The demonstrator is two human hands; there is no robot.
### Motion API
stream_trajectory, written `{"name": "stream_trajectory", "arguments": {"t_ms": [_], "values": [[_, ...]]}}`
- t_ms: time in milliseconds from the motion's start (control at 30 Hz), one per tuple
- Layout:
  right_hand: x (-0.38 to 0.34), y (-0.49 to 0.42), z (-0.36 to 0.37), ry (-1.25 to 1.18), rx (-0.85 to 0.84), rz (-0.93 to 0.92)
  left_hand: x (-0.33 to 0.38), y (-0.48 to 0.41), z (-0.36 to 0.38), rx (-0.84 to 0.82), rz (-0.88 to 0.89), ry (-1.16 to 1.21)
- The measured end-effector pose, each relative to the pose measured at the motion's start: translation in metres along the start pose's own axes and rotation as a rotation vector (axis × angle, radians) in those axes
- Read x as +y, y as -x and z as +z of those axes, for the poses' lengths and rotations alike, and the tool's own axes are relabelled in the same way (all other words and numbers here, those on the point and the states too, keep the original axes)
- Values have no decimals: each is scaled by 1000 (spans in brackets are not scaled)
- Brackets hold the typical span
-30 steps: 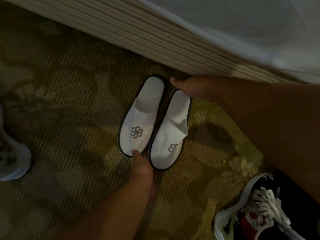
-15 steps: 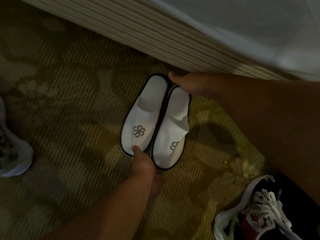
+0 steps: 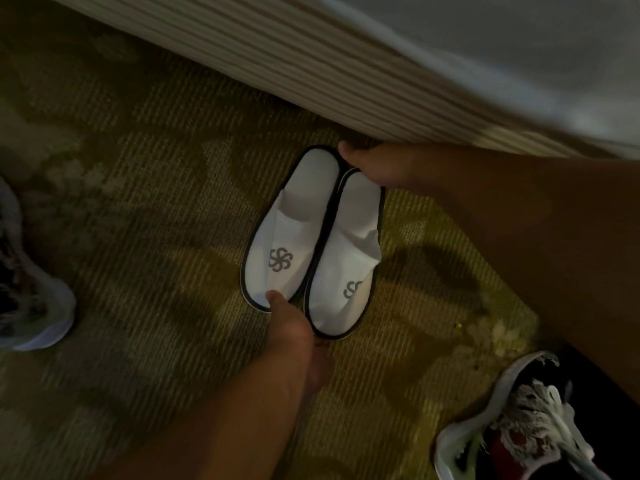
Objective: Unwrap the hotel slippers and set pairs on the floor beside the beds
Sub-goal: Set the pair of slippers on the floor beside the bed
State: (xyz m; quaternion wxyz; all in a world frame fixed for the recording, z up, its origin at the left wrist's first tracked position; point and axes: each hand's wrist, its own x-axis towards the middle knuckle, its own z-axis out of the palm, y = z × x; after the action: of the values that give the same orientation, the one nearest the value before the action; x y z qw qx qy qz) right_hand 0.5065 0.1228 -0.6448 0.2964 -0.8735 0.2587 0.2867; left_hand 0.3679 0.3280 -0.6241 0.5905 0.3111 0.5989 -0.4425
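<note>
- Although the room is dim, the bed (image 3: 485,57) shows plainly along the top of the view. Its striped skirt (image 3: 277,67) hangs down to the patterned carpet (image 3: 138,209).
- Placement: the slipper on the left (image 3: 294,230) and the slipper on the right (image 3: 349,251) lie flat on the carpet. They sit side by side, touching along their inner edges, with heels just beside the skirt and toes pointing away from the bed. No wrapper is on either.
- Progress, as judged: this pair is unwrapped and all but set down, so only squaring up and letting go remain. Other beds and pairs are out of view, so the rest of the job cannot be assessed.
- Right hand (image 3: 374,164): at the heel ends, thumb over the rims. The fingers are hidden, so I cannot tell whether it grips or merely steadies.
- Left hand (image 3: 291,323): thumb on the toe of the slipper on the left, fingers out of sight. A grip cannot be confirmed.
- Cut off: the sneaker at the left edge (image 3: 34,289) and the sneaker at the lower right corner (image 3: 519,420).
- The logo (image 3: 352,289) on the slipper on the right is only partly visible.
</note>
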Motion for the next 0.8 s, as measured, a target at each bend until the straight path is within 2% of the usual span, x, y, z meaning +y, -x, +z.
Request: {"name": "stream_trajectory", "arguments": {"t_ms": [300,533,800], "values": [[-4,4,-3,21,-65,-16,-2,-5,-4,26,-12,77],[-16,-2,-6,131,-251,-1,-8,-10,-3,42,16,114],[-18,-1,-12,279,-266,-40,-5,-11,5,34,60,112]]}}
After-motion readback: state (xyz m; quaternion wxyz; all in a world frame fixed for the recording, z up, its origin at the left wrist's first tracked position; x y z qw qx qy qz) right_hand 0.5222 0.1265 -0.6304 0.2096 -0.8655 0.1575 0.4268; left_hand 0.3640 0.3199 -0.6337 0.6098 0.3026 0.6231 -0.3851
